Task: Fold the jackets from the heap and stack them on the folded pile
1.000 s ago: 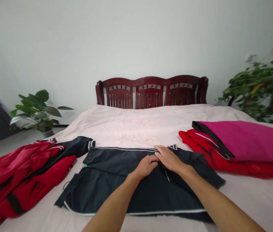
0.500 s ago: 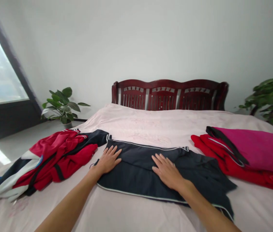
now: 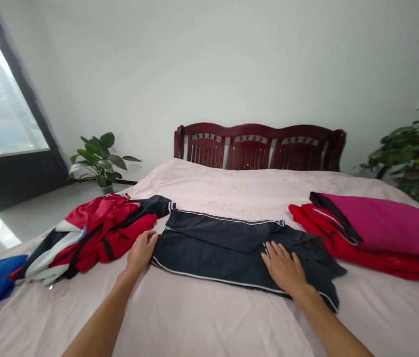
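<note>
From the head camera, a dark navy garment [image 3: 239, 250] lies flat on the pink bedspread [image 3: 209, 317], in the middle of the bed and nearer the near edge than the headboard [image 3: 259, 146]. Its long axis runs left to right across the bed, tilting slightly nearer toward the right end. It is folded, with thin white piping along its near and far edges and a rumpled right end.

The left hand [image 3: 141, 250] rests at the garment's left end with fingers curled loosely at the edge; whether it pinches the cloth cannot be told. The right hand [image 3: 284, 267] lies palm down on the garment's right part, fingers spread wide, holding nothing.

A red and navy heap of clothes [image 3: 94, 235] sits just left, a folded red and magenta stack [image 3: 373, 233] at right.
</note>
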Demonstrator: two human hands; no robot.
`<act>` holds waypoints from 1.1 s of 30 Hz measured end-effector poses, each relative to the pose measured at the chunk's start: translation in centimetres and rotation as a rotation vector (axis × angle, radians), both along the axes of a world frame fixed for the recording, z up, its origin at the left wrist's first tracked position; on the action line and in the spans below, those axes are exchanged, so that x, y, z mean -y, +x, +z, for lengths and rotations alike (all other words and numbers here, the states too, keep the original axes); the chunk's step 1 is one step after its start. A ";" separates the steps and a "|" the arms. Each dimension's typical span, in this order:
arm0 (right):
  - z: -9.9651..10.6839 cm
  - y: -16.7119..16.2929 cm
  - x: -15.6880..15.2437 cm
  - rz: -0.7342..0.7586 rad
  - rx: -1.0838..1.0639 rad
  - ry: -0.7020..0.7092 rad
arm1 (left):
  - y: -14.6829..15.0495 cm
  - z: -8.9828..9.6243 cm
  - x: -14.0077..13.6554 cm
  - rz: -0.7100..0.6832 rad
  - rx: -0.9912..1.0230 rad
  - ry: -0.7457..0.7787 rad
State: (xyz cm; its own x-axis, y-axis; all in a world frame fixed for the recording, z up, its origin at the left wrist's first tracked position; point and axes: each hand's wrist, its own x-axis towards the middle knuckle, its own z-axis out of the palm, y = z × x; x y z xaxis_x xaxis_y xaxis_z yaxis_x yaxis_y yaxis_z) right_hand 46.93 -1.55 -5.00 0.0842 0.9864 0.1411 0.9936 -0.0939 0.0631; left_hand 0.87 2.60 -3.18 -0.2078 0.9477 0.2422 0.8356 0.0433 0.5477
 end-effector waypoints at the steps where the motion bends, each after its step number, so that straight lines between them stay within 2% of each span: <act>1: 0.0 -0.1 0.2 -0.012 -0.005 0.001 | -0.1 -0.3 0.8 0.037 0.010 -0.004; 5: 0.2 -0.3 0.5 -0.017 -0.039 0.019 | 0.5 -1.1 2.4 0.079 0.023 0.000; 12: -0.2 0.1 0.6 -0.011 -0.063 0.083 | 1.1 -1.8 2.0 0.100 0.093 0.067; 16: -0.3 0.2 0.5 -0.009 -0.091 0.098 | 1.2 -1.8 1.6 0.146 0.101 0.065; 23: -0.4 0.4 0.4 -0.010 -0.105 0.107 | 1.1 -1.5 0.9 0.192 0.059 -0.026; 29: -0.9 0.8 0.2 0.012 -0.109 0.137 | 1.3 -1.3 1.5 0.216 0.054 -0.001; 31: -1.0 0.9 0.2 0.013 -0.115 0.144 | 1.4 -1.3 1.9 0.227 0.017 0.055; 33: -1.0 0.9 0.2 0.016 -0.120 0.149 | 1.6 -1.2 2.3 0.202 -0.096 0.216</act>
